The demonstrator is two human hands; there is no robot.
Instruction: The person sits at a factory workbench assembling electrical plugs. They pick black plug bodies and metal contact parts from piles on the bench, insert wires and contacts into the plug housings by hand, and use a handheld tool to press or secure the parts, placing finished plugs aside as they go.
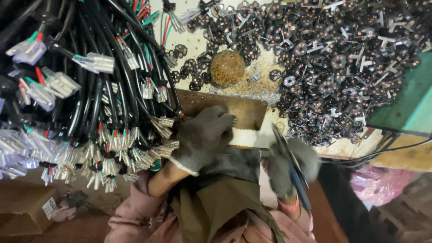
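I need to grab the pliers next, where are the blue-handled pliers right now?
In the head view, the blue-handled pliers are in the gloved right hand, lower right of centre, beside the left hand on the metal plate.

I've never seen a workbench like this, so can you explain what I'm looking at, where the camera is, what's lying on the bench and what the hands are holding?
There is no machine here. The one picture comes from a camera on a person's head, looking down at their two gloved hands. The left hand rests on a brown metal plate at the bench edge, beside a big bundle of black cables with coloured wire ends in clear sleeves. The right hand grips blue-handled pliers. On the bench lies a large heap of small black plug parts with metal pins, and a round brownish lump among crumbs.
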